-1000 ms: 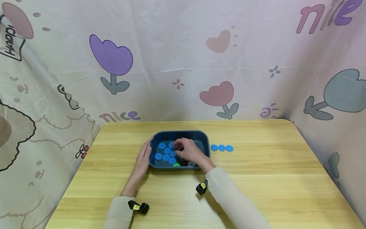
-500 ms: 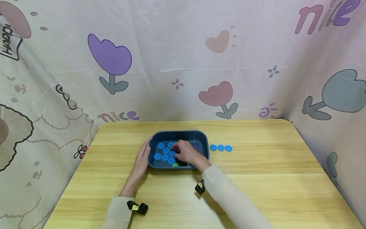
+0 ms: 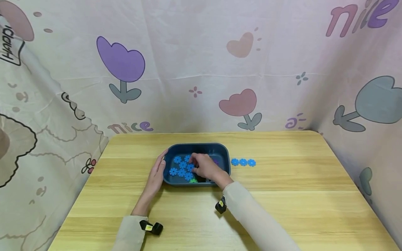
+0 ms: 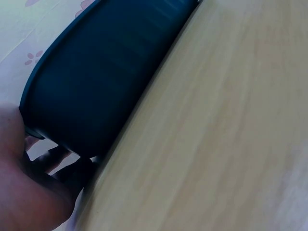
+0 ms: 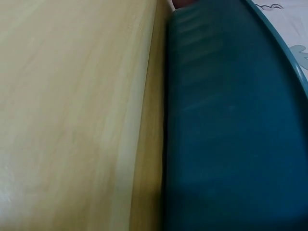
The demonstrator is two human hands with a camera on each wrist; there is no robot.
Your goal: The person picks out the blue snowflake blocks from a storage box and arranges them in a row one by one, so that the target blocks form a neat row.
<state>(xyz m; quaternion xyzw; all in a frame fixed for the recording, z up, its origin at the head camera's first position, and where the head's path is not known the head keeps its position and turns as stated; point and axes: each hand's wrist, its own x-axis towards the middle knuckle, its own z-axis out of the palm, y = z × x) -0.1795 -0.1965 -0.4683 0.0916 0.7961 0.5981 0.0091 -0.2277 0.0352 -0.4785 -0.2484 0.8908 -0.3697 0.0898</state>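
Note:
A dark blue tray (image 3: 176,183) stands on the wooden table. In the left part of the tray lie several blue flower-shaped discs (image 3: 181,172). My left hand (image 3: 154,176) rests along the tray's left end; the left wrist view shows its fingers at the outer wall. My right hand (image 3: 205,167) reaches into the tray, its bent fingers and thumb apart beside a blue disc (image 3: 190,167). No disc is visibly gripped, and the palm side is hidden. The right wrist view shows the tray's outer wall (image 5: 231,125) but not the right hand's fingertips.
Just right of the tray, three blue discs (image 3: 243,162) lie in a row on the table (image 3: 282,209). Inside the tray are a green disc (image 3: 193,180) near the front wall and a purple piece (image 3: 216,161) partly behind the right hand. A printed cloth (image 3: 176,62) hangs behind.
My right hand has lowered slightly and shifted a little within the tray, uncovering the purple piece. The left hand, the tray and the row of discs stay in place.

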